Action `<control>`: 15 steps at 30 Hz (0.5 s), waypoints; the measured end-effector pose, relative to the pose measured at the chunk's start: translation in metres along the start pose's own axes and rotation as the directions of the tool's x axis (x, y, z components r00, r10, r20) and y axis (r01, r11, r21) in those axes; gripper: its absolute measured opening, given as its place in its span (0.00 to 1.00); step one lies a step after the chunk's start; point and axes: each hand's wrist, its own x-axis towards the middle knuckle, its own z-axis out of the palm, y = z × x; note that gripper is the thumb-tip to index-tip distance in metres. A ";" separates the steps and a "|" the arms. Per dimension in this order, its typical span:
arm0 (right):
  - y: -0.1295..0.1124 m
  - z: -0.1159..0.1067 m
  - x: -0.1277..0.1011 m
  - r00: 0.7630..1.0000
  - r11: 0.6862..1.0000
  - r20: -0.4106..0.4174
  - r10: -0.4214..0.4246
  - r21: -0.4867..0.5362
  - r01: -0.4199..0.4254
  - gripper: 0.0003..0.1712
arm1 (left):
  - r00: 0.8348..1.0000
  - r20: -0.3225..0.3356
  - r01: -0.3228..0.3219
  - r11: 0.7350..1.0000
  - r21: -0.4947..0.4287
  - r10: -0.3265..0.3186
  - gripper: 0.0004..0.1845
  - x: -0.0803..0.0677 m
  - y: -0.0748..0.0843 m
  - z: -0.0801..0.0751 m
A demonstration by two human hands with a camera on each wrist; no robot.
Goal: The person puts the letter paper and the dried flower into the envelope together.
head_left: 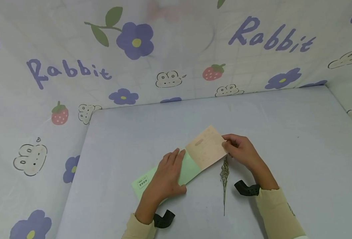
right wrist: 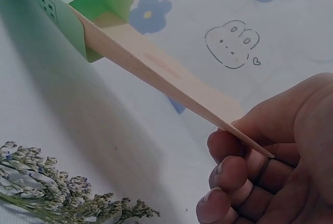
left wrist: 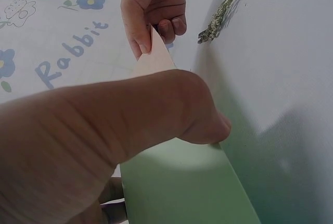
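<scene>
A green paper sleeve (head_left: 190,168) with a small printed label slants over the table. Out of its open end sticks a flat peach paper packet (head_left: 207,147), marked with a darker oval. My left hand (head_left: 168,174) grips the sleeve across its width, thumb on the near edge and fingers on the far one. With thumb and fingers, my right hand (head_left: 241,149) pinches the packet's outer corner. The right wrist view shows the mouth of the sleeve (right wrist: 104,2) bulging around the packet (right wrist: 156,65). The packet's other end is hidden inside.
A dried flower sprig (head_left: 224,174) lies on the table just below the right hand, its stem toward me. The pale tabletop (head_left: 119,132) meets a printed cloth (head_left: 176,49) at the back and sides. Black wrist mounts (head_left: 164,219) sit on both forearms.
</scene>
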 end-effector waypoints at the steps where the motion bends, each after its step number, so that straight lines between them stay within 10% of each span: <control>1: 0.000 0.000 0.000 1.000 1.000 0.001 0.002 -0.001 -0.002 0.20 | 1.000 0.000 0.000 1.000 0.000 0.000 0.56 0.000 0.000 0.000; 15: 0.000 -0.001 0.000 1.000 1.000 0.011 -0.005 0.001 0.005 0.21 | 1.000 0.004 0.005 1.000 0.010 -0.005 0.56 0.000 0.001 -0.001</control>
